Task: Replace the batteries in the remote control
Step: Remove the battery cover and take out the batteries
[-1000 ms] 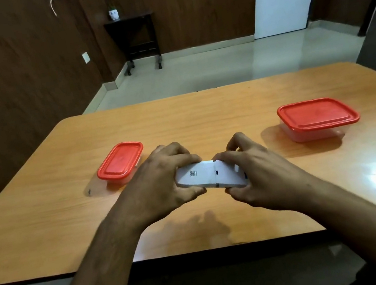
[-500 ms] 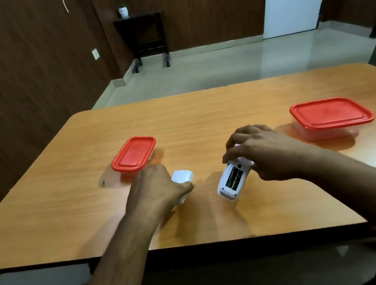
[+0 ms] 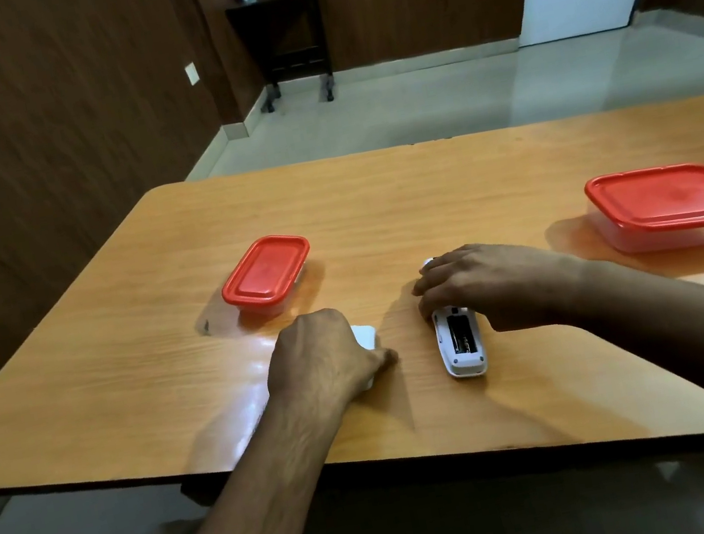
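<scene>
A white remote control (image 3: 461, 341) lies face down on the wooden table (image 3: 421, 188), its battery compartment uncovered with batteries showing inside. My right hand (image 3: 480, 282) grips its far end, fingers curled over the body. To the left, my left hand (image 3: 323, 356) holds the white battery cover (image 3: 365, 337) down against the table; only the cover's far edge shows past my fingers.
A small container with a red lid (image 3: 267, 274) stands at the left of the table. A larger red-lidded container (image 3: 673, 203) stands at the right. The table's near edge runs just below my wrists. A dark side table (image 3: 281, 34) stands by the far wall.
The cover came off the remote and my hands moved apart. The left hand carried the cover left and down to the table; the right hand laid the remote flat.
</scene>
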